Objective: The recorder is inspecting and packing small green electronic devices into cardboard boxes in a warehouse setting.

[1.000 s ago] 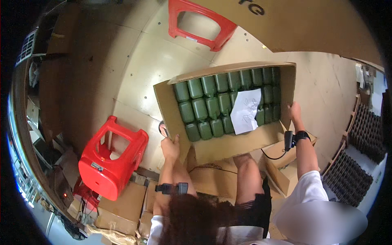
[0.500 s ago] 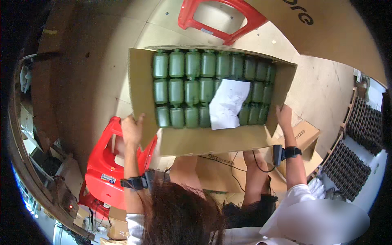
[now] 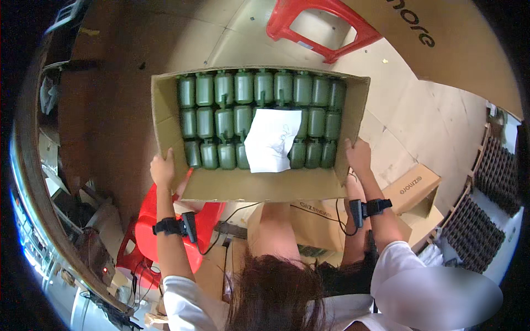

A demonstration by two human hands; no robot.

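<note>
the open cardboard box [image 3: 259, 185] sits at centre frame, slightly above middle, held up off the floor by both hands. left hand [image 3: 163, 170] grips the box's lower-left corner, fingers curled tight on the side wall, thumb on the outside. right hand [image 3: 359, 156] is at the lower-right corner, fingers closed on the right wall edge. both wrists carry a black strap w/ a small device, cables hanging off them.

inside the box: three rows of dark green bottles [image 3: 223, 122], packed close, caps toward the top of frame. a white sheet of paper [image 3: 271, 140] lies on top of the bottles, centre-right of the box, covering a few in the middle & lower rows.

below-left of the box, a red plastic stool [image 3: 146, 231] sits just under the left forearm. another red stool [image 3: 317, 25] lies at the upper centre-right on the wooden floor. lower right of the box, near the right wrist, a small brown carton [image 3: 411, 190] rests beside other flat cardboard. dark egg-style trays [image 3: 486, 204] stack at the far right edge.
</note>
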